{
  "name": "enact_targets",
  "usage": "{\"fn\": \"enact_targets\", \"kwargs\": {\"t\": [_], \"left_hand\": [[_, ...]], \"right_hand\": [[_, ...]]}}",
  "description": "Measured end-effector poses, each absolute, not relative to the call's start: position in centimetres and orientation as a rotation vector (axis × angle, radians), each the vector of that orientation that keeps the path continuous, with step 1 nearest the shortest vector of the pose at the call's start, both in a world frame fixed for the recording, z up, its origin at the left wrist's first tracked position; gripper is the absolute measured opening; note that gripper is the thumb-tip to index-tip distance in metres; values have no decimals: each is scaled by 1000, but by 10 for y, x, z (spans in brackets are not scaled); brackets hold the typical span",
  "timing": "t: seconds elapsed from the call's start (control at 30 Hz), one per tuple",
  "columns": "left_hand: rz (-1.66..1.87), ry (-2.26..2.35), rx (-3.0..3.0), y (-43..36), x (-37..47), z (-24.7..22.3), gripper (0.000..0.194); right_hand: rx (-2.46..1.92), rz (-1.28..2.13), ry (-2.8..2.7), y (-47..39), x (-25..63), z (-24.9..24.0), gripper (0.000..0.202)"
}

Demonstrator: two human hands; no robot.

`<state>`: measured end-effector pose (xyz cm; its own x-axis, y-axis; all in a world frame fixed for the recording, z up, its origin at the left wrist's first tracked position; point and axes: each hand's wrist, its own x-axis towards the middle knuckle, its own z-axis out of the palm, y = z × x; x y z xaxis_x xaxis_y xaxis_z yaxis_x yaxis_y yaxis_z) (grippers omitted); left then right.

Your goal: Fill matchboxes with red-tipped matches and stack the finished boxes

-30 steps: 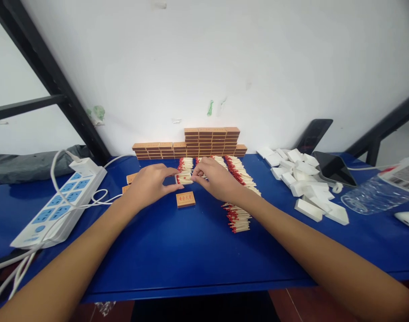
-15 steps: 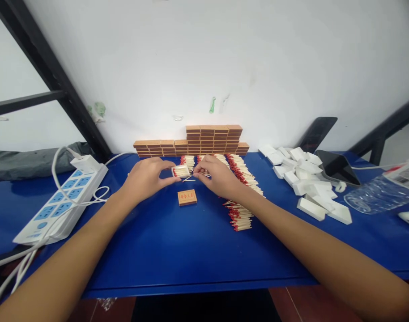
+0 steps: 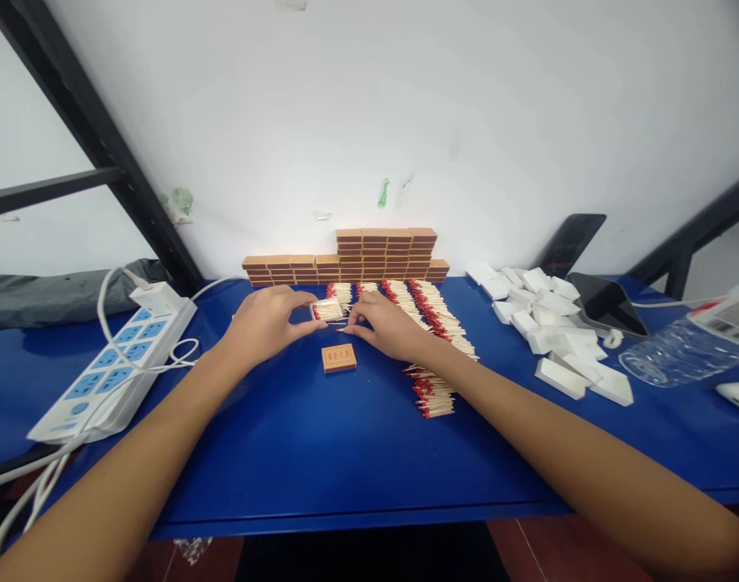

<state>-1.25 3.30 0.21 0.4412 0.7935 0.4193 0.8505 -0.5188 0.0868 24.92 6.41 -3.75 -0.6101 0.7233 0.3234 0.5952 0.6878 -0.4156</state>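
Note:
My left hand [image 3: 269, 319] grips the left end of a small white matchbox tray [image 3: 327, 309] between thumb and fingers. Matches with red heads lie inside it. Just right of the tray, my right hand [image 3: 382, 325] pinches a match [image 3: 340, 330], its red tip poking out to the left near the table. An orange matchbox cover [image 3: 339, 357] with red lettering rests in front of both hands. Rows of loose matches [image 3: 436, 392] spread behind and under my right wrist, partly hidden by it.
Stacked brown matchboxes [image 3: 382, 257] line the wall. White trays [image 3: 555, 315] are heaped on the right, by a dark phone-like device [image 3: 609, 303] and a clear plastic bottle [image 3: 678, 352]. A white power strip [image 3: 118, 364] with cables occupies the left of the blue table [image 3: 321, 461].
My right hand has shifted slightly down and to the left, and a red match tip now shows at its fingertips. My left hand keeps the tray in nearly the same spot.

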Motion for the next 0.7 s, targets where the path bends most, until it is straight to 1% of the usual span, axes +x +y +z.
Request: {"fn": "enact_targets", "kwargs": {"t": [0.33,0.5,0.6,0.7], "left_hand": [[-562,-1467,-2568,33,-11,2,40],[-455,-1498,-2592,34,-10,1,42],[-475,-1480,-2659,31,-5,-1,41],[-558,-1439,-2739,27,1,-4,39]], "right_hand": [[-1119,287,-2522,60,251,-35,14],[-1074,414,-2448,60,259,-28,20],[-1033,470,-2376,57,258,-24,21],[-995,447,-2367,50,251,-24,18]]}}
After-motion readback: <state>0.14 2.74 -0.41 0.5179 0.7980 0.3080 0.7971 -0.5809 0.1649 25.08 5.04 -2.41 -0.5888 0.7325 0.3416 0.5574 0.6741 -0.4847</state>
